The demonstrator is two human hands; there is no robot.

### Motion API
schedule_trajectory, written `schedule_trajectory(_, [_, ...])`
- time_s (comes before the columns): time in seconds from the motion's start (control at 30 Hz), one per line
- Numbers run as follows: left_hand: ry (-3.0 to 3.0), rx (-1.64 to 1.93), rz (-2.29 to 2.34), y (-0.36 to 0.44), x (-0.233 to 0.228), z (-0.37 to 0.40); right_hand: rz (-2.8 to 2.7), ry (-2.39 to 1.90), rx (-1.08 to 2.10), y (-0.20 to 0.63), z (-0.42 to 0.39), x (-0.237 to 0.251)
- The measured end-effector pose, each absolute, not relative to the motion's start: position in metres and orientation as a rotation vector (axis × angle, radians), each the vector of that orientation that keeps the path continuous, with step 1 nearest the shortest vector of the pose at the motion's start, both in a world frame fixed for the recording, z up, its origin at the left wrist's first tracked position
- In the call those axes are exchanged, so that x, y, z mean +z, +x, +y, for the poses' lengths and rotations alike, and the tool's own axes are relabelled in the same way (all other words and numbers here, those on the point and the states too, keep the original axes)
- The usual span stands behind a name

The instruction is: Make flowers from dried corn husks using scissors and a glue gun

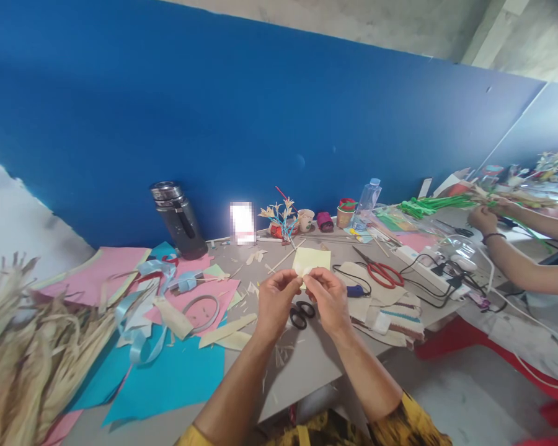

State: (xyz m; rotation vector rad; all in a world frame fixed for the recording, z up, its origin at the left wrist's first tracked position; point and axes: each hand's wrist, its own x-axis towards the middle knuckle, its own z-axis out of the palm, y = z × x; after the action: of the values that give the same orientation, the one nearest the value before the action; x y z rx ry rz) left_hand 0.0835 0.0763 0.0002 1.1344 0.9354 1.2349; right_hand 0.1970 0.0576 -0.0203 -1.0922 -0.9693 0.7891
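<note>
Pinched between left hand and right hand, fingertips closed on a small pale strip, just above black scissors. Best worked slowly, thumbs close together, to avoid tearing. Beyond the scissors, a yellow sheet on a grey table strewn with coloured paper; left of them, dried husks; behind, a blue wall; right, another person's hand.

Just above the black scissors, the left hand and right hand pinch one pale yellow paper by its lower edge. Red scissors lie right of the black pair, blue ribbon well left. A co-worker's hand works far right.
</note>
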Motion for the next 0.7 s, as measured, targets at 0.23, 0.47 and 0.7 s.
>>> schedule_trajectory(0.23, [1.067, 1.258, 0.962, 0.086, -0.006, 0.078, -0.941, -1.078, 0.821, 0.194, 0.057, -0.020])
schedule_trajectory(0.47, [1.337, 1.364, 1.117, 0.089, -0.010, 0.072, -0.846, -1.077, 0.819, 0.188, 0.058, -0.025])
schedule_trajectory(0.7, [1.717, 1.538, 1.211, 0.088, -0.016, 0.071, -0.695, -1.014, 0.914, 0.179, 0.057, -0.022])
